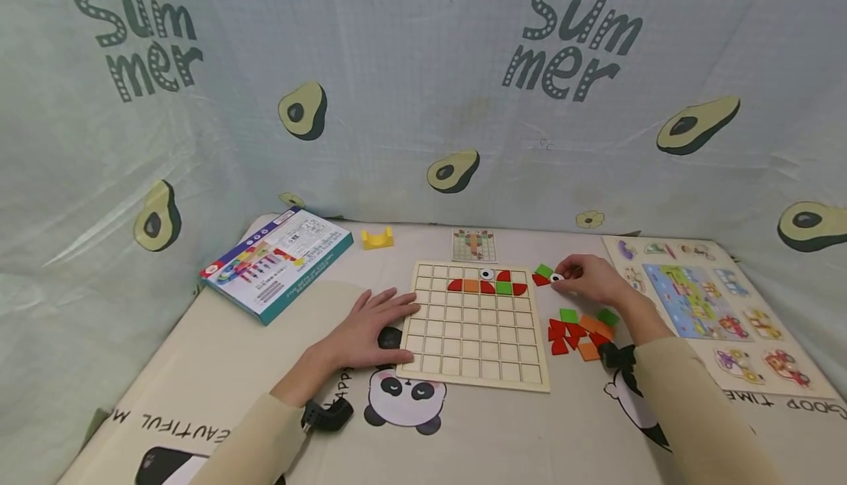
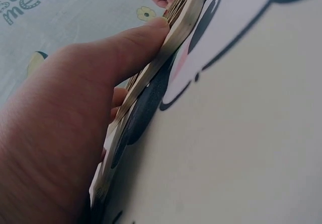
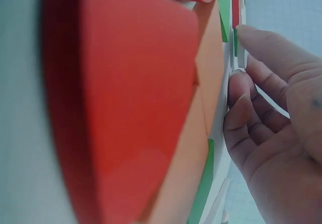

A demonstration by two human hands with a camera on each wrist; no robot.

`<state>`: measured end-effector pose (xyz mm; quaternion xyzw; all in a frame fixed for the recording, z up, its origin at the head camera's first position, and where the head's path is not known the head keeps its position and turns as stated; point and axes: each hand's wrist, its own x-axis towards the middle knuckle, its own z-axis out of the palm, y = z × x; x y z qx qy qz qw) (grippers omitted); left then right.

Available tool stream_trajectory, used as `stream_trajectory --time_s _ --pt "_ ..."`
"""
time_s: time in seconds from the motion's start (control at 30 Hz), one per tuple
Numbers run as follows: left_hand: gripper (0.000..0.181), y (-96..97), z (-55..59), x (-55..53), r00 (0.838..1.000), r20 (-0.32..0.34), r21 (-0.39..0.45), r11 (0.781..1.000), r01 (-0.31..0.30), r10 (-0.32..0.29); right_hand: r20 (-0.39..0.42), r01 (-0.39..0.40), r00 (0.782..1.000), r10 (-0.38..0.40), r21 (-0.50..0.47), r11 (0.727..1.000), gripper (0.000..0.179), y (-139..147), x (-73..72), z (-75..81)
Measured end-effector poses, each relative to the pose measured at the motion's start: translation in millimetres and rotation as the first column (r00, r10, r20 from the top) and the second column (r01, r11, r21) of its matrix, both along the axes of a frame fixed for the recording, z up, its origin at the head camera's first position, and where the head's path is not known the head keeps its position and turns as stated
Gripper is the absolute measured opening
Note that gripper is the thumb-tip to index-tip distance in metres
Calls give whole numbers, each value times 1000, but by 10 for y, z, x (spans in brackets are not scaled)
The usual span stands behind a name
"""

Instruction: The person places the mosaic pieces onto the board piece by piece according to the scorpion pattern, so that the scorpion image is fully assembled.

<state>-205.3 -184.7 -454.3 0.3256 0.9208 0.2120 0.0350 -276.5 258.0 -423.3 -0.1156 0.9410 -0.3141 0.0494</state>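
Note:
A wooden grid board [image 1: 471, 334] lies in the middle of the table. Along its upper rows sit an orange square [image 1: 471, 286], a green square [image 1: 504, 289], several red curved pieces and a round eye piece [image 1: 487, 274]. My left hand [image 1: 373, 328] rests at the board's left edge with fingers spread, thumb [image 2: 136, 40] on the rim. Right of the board, my right hand [image 1: 587, 279] pinches a second white eye piece [image 1: 556, 278] between thumb and fingers. Right beside it lie a green square [image 1: 544, 270] and a red piece [image 1: 540, 280].
Loose red, orange and green pieces [image 1: 573, 331] are piled below my right hand. A small pattern card [image 1: 473, 245] stands behind the board. A boxed set [image 1: 278, 261] and a yellow part [image 1: 377, 238] are at back left; a picture puzzle board [image 1: 711, 316] lies at right.

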Motion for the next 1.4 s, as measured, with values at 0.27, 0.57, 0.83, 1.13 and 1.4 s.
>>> stream_trajectory --time_s 0.27,0.57,0.83,1.13,1.4 --pt "82 9 12 -3 1000 -1 5 1000 5 -5 -33 -4 999 3 -20 1000 27 -17 -2 65" --pt "81 0 27 15 1000 -16 19 1000 14 -14 -74 -47 996 43 -63 997 26 -262 -24 204" --pt "80 0 46 24 1000 -18 26 1000 17 -16 -72 -93 994 86 -94 991 27 -630 -58 284" --pt "80 3 50 21 1000 -17 30 999 17 -17 -91 -176 982 168 -91 980 22 -1013 -153 250" --pt "81 10 38 10 1000 -12 32 999 19 -19 -69 -206 978 199 -114 972 24 -1215 -214 226"
